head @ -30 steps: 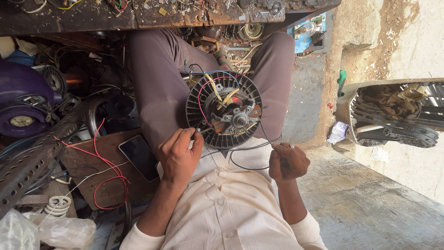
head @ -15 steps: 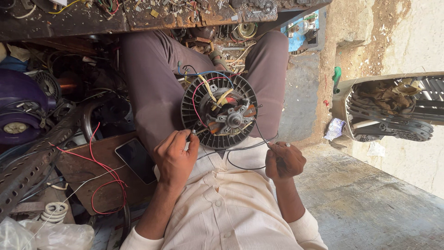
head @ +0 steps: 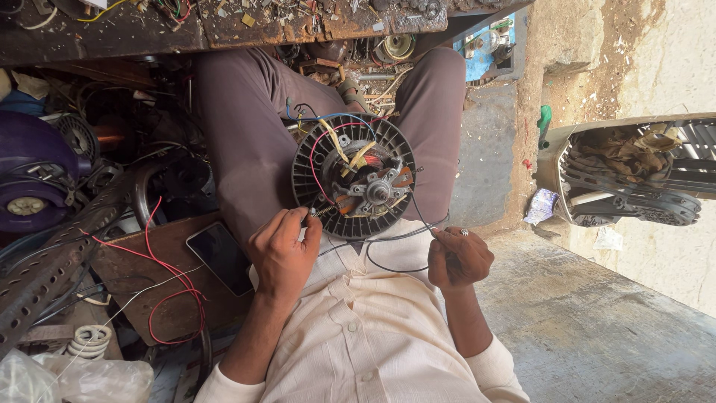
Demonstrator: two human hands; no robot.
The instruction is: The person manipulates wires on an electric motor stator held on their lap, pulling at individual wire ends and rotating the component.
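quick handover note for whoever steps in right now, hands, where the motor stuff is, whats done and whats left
Left hand: fingertips pinch a small metal part at the near rim of the round black motor.
Right hand: closed on a thin black wire that runs from the motor.
The motor rests on the person's lap, open face up, its coloured wires loose.
A dark phone lies on the brown board beside the left hand.
Done: motor opened. Left: the loose wires are not yet tidied.

We sat in a cramped repair workshop: a littered bench (head: pixel 149 30), loose red wires (head: pixel 160 298), motor parts (head: pixel 33 179) (mostly dusty) everywhere.
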